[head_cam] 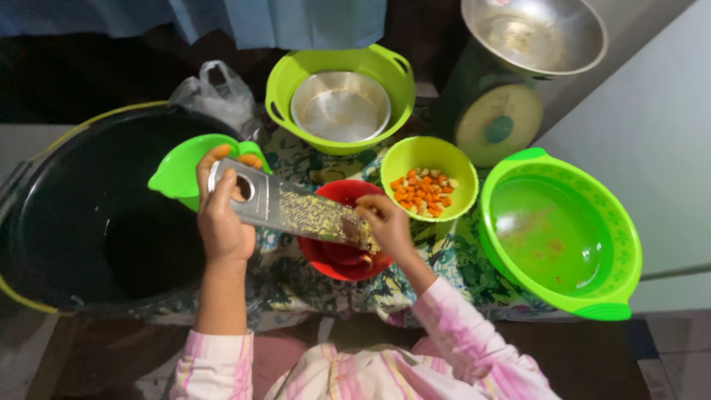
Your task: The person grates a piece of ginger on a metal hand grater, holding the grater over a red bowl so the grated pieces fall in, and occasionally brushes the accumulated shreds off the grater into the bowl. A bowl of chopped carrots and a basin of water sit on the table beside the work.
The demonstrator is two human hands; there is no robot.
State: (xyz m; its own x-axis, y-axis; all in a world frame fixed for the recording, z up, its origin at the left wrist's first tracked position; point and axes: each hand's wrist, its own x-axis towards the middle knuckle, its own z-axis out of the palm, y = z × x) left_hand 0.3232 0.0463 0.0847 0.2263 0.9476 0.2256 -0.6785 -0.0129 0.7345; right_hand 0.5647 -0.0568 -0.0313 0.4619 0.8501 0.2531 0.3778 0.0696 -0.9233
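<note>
My left hand (pixel 221 215) grips the handle end of a flat metal grater (pixel 296 209) and holds it slanted over a red bowl (pixel 333 255). My right hand (pixel 386 222) presses a small piece of food against the grater's lower end; the piece itself is hidden under my fingers. Yellowish shreds cling to the grater's face. Just beyond my right hand stands a small lime-green bowl (pixel 415 154) with diced orange and pale pieces (pixel 424 191) in it.
A large black tub (pixel 67 222) sits at the left, with a green bowl (pixel 178 174) and a plastic bag (pixel 215 92) by it. A green basin (pixel 292 70) holding a steel bowl is behind. A kitchen scale (pixel 496 118) and an empty green basin (pixel 615 222) are on the right.
</note>
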